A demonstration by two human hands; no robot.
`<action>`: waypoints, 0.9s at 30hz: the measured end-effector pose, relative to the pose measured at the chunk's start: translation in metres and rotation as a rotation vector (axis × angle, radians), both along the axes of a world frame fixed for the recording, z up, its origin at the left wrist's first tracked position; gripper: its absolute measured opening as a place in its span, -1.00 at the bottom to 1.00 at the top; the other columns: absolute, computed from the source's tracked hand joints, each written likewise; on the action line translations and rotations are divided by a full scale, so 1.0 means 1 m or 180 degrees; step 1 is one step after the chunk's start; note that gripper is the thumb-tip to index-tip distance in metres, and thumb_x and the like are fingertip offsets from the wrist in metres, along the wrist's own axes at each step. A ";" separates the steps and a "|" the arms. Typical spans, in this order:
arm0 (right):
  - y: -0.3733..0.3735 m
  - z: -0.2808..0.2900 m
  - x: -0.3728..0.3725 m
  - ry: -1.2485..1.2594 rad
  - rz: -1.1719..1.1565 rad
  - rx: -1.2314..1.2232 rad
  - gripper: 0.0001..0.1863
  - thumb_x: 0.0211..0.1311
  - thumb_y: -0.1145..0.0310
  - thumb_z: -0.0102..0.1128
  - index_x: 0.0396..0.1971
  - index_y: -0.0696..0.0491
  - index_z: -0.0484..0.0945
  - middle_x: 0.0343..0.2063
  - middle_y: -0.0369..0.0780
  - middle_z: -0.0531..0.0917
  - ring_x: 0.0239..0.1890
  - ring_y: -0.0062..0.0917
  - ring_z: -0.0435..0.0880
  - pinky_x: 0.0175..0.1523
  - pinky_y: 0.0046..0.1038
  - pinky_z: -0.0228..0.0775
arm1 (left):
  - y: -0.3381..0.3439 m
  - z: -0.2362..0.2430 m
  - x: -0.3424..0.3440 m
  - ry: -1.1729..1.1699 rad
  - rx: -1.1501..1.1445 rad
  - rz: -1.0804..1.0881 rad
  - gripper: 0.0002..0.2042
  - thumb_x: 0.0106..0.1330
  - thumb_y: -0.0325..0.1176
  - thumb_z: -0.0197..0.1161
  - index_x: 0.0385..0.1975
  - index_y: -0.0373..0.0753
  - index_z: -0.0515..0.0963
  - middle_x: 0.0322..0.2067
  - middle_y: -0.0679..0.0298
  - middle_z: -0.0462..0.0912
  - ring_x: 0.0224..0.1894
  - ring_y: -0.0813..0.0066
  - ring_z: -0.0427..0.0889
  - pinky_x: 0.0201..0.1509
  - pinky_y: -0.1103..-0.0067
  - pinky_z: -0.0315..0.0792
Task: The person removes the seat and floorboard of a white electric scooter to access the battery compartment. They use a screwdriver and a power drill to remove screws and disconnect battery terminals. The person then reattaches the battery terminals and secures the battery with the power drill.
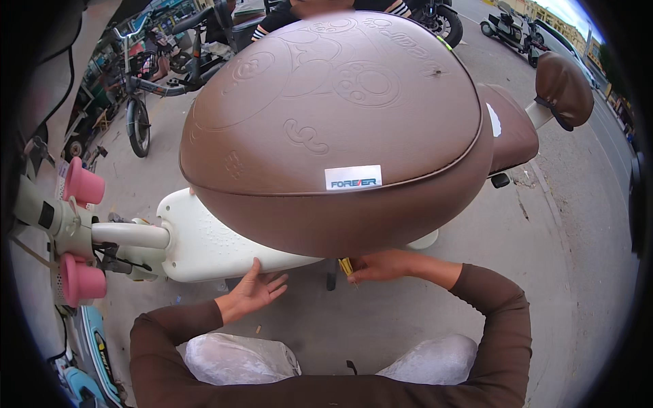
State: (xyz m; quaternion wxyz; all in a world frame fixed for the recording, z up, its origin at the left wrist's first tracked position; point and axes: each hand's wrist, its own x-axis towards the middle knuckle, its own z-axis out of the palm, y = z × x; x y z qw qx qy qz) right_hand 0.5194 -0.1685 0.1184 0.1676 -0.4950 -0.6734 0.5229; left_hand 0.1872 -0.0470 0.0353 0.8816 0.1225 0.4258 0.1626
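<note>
A big brown padded seat with embossed outlines and a white label on its near side covers the middle of the view. Below its left side lies the white footboard of the small scooter, dotted with drops. My left hand is beside the footboard's near edge, palm up and fingers spread, holding nothing. Under the seat's near rim, my right hand is closed on a small yellow object with dark marks; its kind is not clear. Close to it, a dark peg hangs down.
Pink cups sit by the white steering column at the left. A brown rear seat and backrest pad extend right. Beyond stand a dark bicycle and a parked scooter. A blue-and-white vehicle part is at lower left.
</note>
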 end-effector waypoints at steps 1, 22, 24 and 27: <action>0.001 0.002 0.001 -0.0057 0.0191 0.0116 -0.67 0.21 0.31 0.15 -0.09 0.16 0.43 -0.27 -0.18 0.58 -0.17 -0.44 0.55 0.02 -0.40 0.34 | -0.003 0.010 -0.004 0.0188 0.0102 0.0033 -0.30 0.03 0.03 0.39 0.16 -0.09 0.28 0.21 0.28 0.32 0.30 0.20 0.23 0.34 0.25 0.17; -0.076 0.020 0.090 0.1900 -0.1281 -0.1773 -0.65 0.28 0.35 0.12 -0.01 0.21 0.39 -0.19 -0.12 0.60 -0.06 -0.50 0.60 0.09 -0.46 0.42 | -0.025 0.001 0.017 0.0939 -0.0316 0.0282 -0.31 0.20 0.01 0.27 0.25 -0.13 0.16 0.19 0.23 0.31 0.22 0.23 0.32 0.31 0.25 0.21; -0.097 0.055 0.095 0.2129 -0.1924 -0.1973 -0.69 0.28 0.36 0.12 -0.07 0.22 0.39 -0.18 -0.11 0.58 -0.06 -0.46 0.60 0.08 -0.46 0.47 | -0.024 0.001 0.018 0.0991 -0.0312 0.0419 -0.31 0.20 0.01 0.27 0.25 -0.13 0.16 0.19 0.23 0.30 0.22 0.23 0.32 0.31 0.25 0.21; -0.135 0.067 0.104 0.2899 -0.2799 -0.1838 -0.64 0.30 0.40 0.10 0.02 0.23 0.34 -0.15 -0.10 0.53 -0.07 -0.36 0.61 0.05 -0.41 0.53 | -0.022 0.015 0.021 0.1108 -0.0235 0.0504 -0.31 0.20 0.02 0.26 0.25 -0.13 0.15 0.19 0.23 0.30 0.23 0.23 0.31 0.31 0.24 0.20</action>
